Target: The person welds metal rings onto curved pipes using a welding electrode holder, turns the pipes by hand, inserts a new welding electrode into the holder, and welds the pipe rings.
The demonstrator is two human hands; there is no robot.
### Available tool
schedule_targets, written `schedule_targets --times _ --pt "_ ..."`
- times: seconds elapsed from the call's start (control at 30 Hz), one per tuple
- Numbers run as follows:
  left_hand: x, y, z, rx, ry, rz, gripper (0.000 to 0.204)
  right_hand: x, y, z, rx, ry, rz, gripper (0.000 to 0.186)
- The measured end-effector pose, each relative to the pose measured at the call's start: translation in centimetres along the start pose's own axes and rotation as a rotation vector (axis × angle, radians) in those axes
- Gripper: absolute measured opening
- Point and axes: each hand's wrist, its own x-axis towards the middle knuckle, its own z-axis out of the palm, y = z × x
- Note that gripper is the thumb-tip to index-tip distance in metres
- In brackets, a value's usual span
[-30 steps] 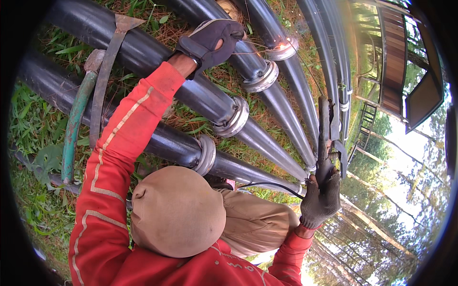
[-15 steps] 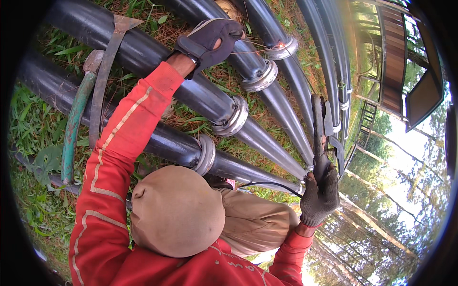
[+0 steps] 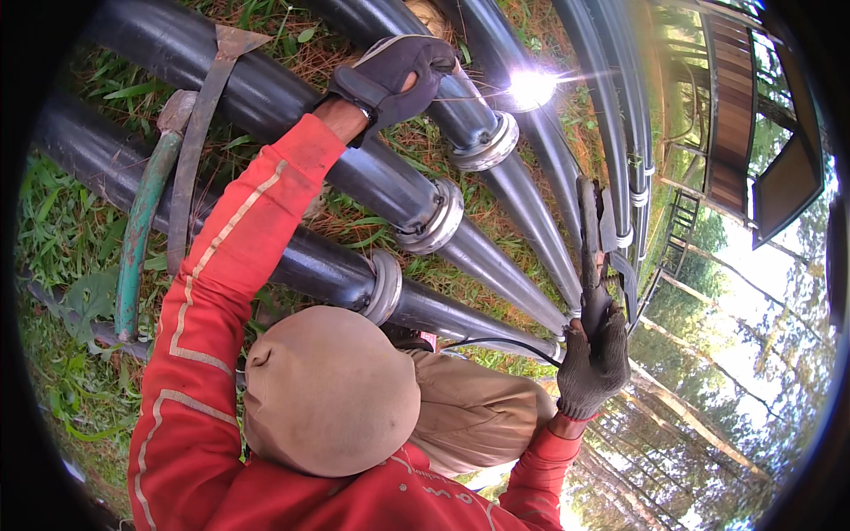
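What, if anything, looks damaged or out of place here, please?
The green handle lying across the leftmost pipe looks worn, its paint scuffed with brownish patches. Nothing appears spilled, but the white glare on the pipe at upper centre hides what lies beneath, so I can't judge that spot.

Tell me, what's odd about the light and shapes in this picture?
Head view: a white, streaked flare blots out what lies behind it; same view: the black pipes carry glossy highlights, and those toward the right bend with the fisheye lens; same view: the sky at right looks washed out.
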Motion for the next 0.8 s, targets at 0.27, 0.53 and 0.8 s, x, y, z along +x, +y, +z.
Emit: schedule_targets --times 0.27,0.53,0.8 --pt "0.1 0.3 0.1 -0.004 -0.036 -0.053 0.022 -0.2 0.0 -0.1 -0.01 -0.007 0.035 0.055" --pt "0.3 0.7 -0.2 0.019 -0.046 -0.06 0.026 -0.2 0.2 -0.1 0.01 0.005 0.013 0.054" --pt "0.6 0.1 -0.5 0.102 -0.08 -0.022 0.032 -0.2 0.7 0.0 0.009 0.012 -0.001 0.054"
